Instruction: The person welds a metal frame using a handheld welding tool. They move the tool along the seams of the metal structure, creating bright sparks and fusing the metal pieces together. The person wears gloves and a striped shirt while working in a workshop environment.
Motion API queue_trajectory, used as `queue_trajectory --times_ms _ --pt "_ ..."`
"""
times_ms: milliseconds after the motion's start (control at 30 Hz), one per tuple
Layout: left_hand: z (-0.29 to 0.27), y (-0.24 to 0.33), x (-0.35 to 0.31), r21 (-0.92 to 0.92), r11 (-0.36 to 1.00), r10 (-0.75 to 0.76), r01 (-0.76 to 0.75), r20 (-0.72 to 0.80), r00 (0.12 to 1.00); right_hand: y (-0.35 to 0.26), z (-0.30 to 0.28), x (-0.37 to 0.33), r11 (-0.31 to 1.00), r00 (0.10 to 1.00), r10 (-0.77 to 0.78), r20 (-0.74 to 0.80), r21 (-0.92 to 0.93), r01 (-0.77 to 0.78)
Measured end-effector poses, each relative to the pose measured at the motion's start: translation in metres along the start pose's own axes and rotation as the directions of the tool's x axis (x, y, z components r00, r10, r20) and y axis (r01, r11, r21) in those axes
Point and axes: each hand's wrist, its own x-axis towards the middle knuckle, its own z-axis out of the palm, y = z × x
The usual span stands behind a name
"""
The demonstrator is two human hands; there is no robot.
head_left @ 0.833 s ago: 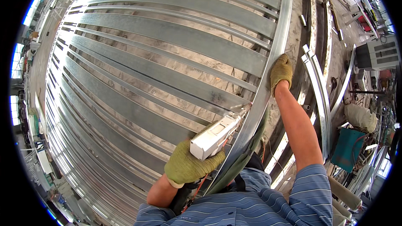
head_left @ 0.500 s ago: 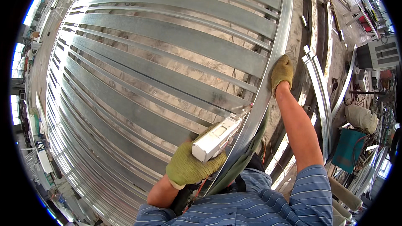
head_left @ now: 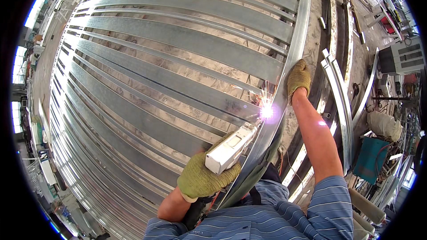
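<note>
My left hand (head_left: 200,178), in an olive knit glove, is closed round a white boxy welding gun (head_left: 231,148). The gun's tip points up and right to where a grey metal slat (head_left: 213,103) meets the long side rail (head_left: 291,69). A bright violet-white glow and orange sparks (head_left: 266,110) burst at that joint and hide the exact contact. My right hand (head_left: 299,79), gloved alike, is closed on the outer edge of the rail, a little beyond the sparks. Its fingertips are partly hidden.
Wide and narrow metal slats fill the left side as one large panel. Loose metal strips (head_left: 340,106) lie on the floor to the right, near a teal box (head_left: 370,159) and a grey machine (head_left: 402,56). Dark green cloth (head_left: 249,186) hangs between me and the rail.
Glow and sparks have appeared at the welding gun's tip, where there were none before. The left hand and gun have shifted very slightly; the right hand stays in place.
</note>
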Motion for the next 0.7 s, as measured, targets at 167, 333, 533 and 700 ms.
queue_trajectory --times_ms 167,333,533,700 --pt "0.001 0.001 -0.001 -0.032 0.999 -0.005 0.005 0.003 1.000 -0.001 -0.002 0.000 1.000 1.000 -0.006 -0.010 -0.022 0.005" --pt "-0.001 -0.004 -0.004 -0.046 0.998 -0.035 0.036 0.033 0.999 -0.009 -0.005 -0.008 1.000 1.000 0.006 0.006 -0.012 -0.006" --pt "-0.001 -0.009 -0.004 0.005 0.999 0.040 -0.040 0.026 0.999 -0.004 -0.003 -0.002 0.999 0.999 0.045 0.023 0.016 -0.045" --pt "-0.002 -0.007 -0.007 0.018 0.997 -0.080 0.079 0.083 0.993 -0.015 -0.007 -0.015 1.000 1.000 0.003 -0.006 -0.028 -0.003"
